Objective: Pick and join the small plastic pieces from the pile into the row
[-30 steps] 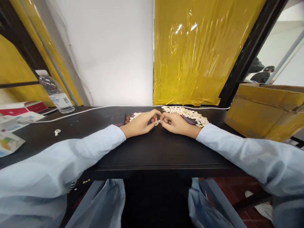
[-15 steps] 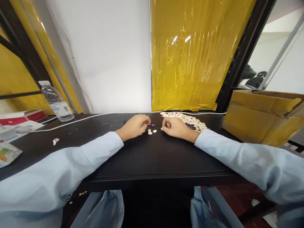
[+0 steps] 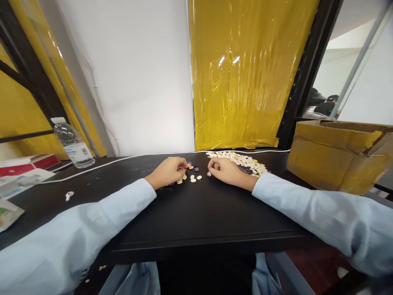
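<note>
1. Left arm [image 3: 113,217] and right arm [image 3: 294,203] reach forward, sleeved to the wrists, angling inward.
2. Left grip [image 3: 166,173]: back upward, fingers curled.
3. Right grip [image 3: 229,174]: fingers bent, index fingertip near thumb.
4. Both grips stand apart.

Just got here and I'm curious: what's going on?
Someone in light blue sleeves has both hands over small pieces on a black table. The left hand is at some yellowish pieces; the right hand pinches or merely touches a white piece, I can't tell which. Loose white pieces lie between them, and a pale pile spreads beyond the right hand.
</note>
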Demonstrator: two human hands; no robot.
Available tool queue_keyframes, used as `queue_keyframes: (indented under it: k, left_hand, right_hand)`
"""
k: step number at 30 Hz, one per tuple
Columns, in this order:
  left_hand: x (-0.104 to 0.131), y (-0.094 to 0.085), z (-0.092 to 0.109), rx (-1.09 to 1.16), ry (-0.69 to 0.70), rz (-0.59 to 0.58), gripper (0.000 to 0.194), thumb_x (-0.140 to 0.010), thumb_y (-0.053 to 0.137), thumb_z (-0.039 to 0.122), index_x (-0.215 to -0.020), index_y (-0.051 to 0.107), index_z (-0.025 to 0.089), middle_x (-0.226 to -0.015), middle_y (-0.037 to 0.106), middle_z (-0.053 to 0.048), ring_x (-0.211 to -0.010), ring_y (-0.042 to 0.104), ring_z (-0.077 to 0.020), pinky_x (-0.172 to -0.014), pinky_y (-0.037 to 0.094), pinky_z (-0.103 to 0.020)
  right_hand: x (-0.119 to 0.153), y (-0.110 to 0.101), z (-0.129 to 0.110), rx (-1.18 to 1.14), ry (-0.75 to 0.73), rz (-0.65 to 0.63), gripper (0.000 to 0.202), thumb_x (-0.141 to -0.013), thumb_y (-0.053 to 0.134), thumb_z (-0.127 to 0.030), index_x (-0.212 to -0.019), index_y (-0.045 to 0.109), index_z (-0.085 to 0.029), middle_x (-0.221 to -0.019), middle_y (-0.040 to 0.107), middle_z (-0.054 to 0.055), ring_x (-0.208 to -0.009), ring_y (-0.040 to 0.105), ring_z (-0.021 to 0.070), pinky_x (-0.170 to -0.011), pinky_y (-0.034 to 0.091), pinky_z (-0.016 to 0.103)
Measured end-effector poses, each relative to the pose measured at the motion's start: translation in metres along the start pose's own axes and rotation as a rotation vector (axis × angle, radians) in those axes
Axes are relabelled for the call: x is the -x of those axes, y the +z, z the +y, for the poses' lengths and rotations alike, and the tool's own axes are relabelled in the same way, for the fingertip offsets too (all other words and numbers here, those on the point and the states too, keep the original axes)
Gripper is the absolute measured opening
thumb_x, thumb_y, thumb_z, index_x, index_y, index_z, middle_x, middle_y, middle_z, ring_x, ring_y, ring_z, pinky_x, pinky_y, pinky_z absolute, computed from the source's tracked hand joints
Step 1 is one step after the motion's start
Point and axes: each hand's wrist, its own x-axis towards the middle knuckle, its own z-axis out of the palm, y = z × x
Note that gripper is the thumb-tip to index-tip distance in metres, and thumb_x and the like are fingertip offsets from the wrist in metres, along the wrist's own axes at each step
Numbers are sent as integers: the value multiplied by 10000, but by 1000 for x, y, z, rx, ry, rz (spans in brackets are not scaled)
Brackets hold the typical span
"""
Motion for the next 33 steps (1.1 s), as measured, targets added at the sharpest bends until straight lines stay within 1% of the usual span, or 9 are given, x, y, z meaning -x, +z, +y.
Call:
queue_keyframes:
  k: [5,11,15,17,20,23,26,30,33]
  left_hand:
    - [1,-1,2,63,-76,-5,168,-790,557,196,-857,709,169,-763,734,-42,-631,638,-181,-591,439,-271]
    - [2,0,-1,19,-26,-30,306,-808,499,135,-993,738,185,-670,683,0,-572,581,-162,-574,385,-263]
    - [2,1,-4,6,-12,-43,306,-870,472,160,-1034,728,191,-722,705,-15,-607,610,-174,-597,405,-274]
    - [1,2,-5,2,-3,-27,290,-882,470,169,-1035,716,194,-764,719,-25,-637,636,-182,-619,432,-279]
    - [1,3,-3,3,48,10,245,-918,480,215,-1040,692,194,-878,735,-46,-732,664,-193,-667,467,-290]
    - [3,4,5,24,114,26,235,-956,475,254,-1088,657,185,-927,718,-52,-809,662,-198,-724,489,-306]
    - [5,6,17,51,175,5,264,-962,475,223,-1187,607,183,-961,703,-50,-865,661,-199,-786,500,-323]
    - [8,11,30,64,270,-26,310,-948,500,170,-1250,551,215,-999,698,-43,-931,662,-205,-849,494,-341]
    - [8,16,34,104,310,-34,282,-974,495,208,-1253,529,235,-1022,698,-43,-912,660,-201,-850,490,-351]
  right_hand:
    - [-3,1,0,-280,-14,-20,99,-786,567,-225,-829,644,-180,-612,553,-48,-569,492,113,-576,356,251]
    - [-3,0,-4,-393,27,-57,104,-770,563,-227,-815,640,-174,-643,595,-28,-593,532,119,-591,389,255]
    - [-4,1,-2,-398,23,-59,110,-759,558,-212,-810,648,-177,-657,600,-26,-592,525,115,-587,388,252]
    - [-4,1,-1,-395,22,-55,104,-756,563,-210,-804,649,-178,-644,590,-30,-586,518,114,-582,386,251]
    - [-4,2,-1,-395,27,-50,95,-763,575,-221,-803,650,-178,-632,582,-32,-584,518,116,-583,391,252]
    - [-4,2,-3,-373,22,-35,103,-793,594,-261,-806,651,-175,-620,565,-36,-569,495,111,-570,373,251]
    - [-2,3,-6,-343,-14,-36,149,-829,615,-319,-824,650,-175,-572,503,-57,-535,436,101,-544,330,249]
    - [1,5,-9,-355,-73,-95,200,-842,655,-378,-864,646,-179,-543,432,-83,-515,382,93,-530,296,247]
    - [2,6,-10,-362,-98,-125,239,-839,675,-417,-837,636,-181,-541,423,-85,-510,366,90,-524,287,247]
